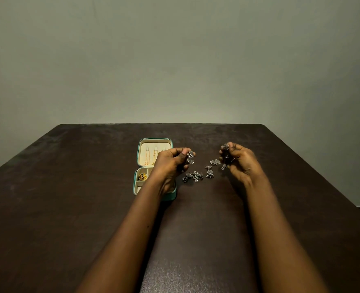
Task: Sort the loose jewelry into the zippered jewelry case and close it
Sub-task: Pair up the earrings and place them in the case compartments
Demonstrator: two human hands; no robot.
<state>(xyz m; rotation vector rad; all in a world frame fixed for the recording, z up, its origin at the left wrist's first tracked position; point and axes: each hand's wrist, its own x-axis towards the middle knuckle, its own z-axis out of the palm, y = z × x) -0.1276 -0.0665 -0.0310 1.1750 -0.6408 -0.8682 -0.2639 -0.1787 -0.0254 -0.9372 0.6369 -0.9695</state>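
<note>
A dark brown table (69, 208) fills the lower half of the view, set against a plain grey-green wall (175, 49) at 12 o'clock. Both bare forearms reach in from 6 o'clock toward the table's middle.

The zippered jewelry case (140, 166), teal outside and cream inside, lies open and flat on the table just at 9 o'clock of the left hand. Its lid half sits at the far end with gold chains (153, 157) hanging along it; the near half is divided into compartments, one holding gold pieces (142, 177). The left wrist covers the case's near right part.

The left hand (170, 161) is raised above the table, thumb and fingers pinched on a dark silver earring (190, 156). The right hand (241, 160), at 3 o'clock of the left and well apart from it, pinches a dark silver dangling earring (225, 154), whose lower part hangs down toward the table.

Between and just below the hands, loose silver jewelry lies on the table: a beaded cluster (193, 176) at 5 o'clock of the left hand, a smaller piece (209, 172) beside it, and a leaf-shaped piece (215, 162) near the right hand.
</note>
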